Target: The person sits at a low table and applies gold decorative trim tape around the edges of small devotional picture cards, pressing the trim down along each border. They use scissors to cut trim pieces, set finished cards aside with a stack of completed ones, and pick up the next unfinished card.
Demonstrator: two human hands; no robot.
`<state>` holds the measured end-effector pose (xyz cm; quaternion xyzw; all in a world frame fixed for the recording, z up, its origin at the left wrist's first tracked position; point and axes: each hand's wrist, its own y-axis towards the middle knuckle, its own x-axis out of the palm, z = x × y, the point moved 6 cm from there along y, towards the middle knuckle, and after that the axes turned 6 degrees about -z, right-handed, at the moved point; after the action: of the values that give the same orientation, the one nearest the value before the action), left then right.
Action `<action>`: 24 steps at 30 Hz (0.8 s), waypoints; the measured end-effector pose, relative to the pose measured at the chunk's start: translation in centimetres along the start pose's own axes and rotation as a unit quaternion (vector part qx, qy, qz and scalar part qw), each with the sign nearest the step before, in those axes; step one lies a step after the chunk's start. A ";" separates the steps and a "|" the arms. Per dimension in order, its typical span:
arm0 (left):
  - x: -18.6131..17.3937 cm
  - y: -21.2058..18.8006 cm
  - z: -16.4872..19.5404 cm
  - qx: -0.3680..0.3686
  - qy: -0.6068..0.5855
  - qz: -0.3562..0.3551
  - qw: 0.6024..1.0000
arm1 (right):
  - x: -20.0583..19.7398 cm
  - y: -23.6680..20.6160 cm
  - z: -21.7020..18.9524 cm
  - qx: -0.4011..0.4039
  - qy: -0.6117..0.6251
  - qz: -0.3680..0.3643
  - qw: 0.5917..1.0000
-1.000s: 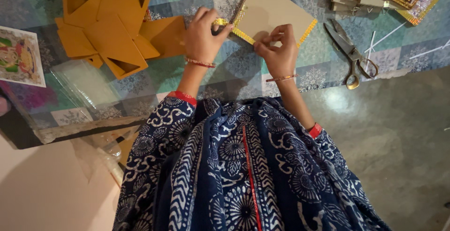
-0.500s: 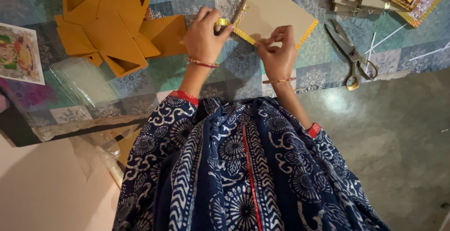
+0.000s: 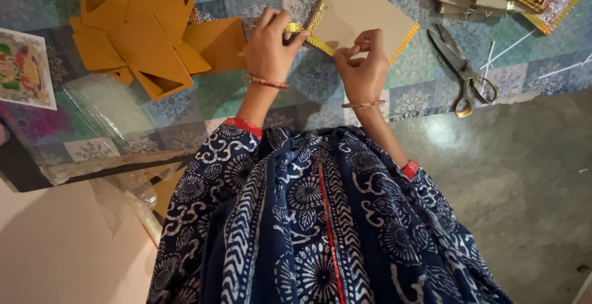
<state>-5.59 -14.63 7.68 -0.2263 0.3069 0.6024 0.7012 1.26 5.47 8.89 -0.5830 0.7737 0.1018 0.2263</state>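
My hands are both curled: my left hand (image 3: 268, 45) pinches the shiny gold ribbon strip (image 3: 308, 37), my right hand (image 3: 362, 69) presses it on the square beige cardboard panel (image 3: 361, 14), lying on the patchwork surface (image 3: 246, 94).

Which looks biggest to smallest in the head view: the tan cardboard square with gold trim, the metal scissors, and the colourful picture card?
1. Tan cardboard square with gold trim
2. Metal scissors and colourful picture card: look alike; the card is cut off at the edge.

Matt cardboard square (image 3: 361, 17) edged with glittery, seemingly foil tape (image 3: 320, 45); metal scissors (image 3: 459, 66) nearby.
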 end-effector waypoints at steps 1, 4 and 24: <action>0.0 0.0 0.0 -0.001 0.001 0.000 1.000 | 0.0 -0.1 0.1 0.013 0.002 -0.001 1.000; 0.2 -0.1 -0.1 -0.010 0.004 -0.005 1.000 | -0.1 -0.2 0.2 0.018 0.005 -0.005 1.000; 0.3 0.0 -1.2 -0.035 -0.058 -0.032 0.997 | -0.6 0.4 -0.7 -0.024 -0.010 -0.046 0.999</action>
<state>-5.81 -15.28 6.59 -0.2253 0.2370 0.6019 0.7286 0.80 5.78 9.77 -0.6224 0.7408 0.1158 0.2245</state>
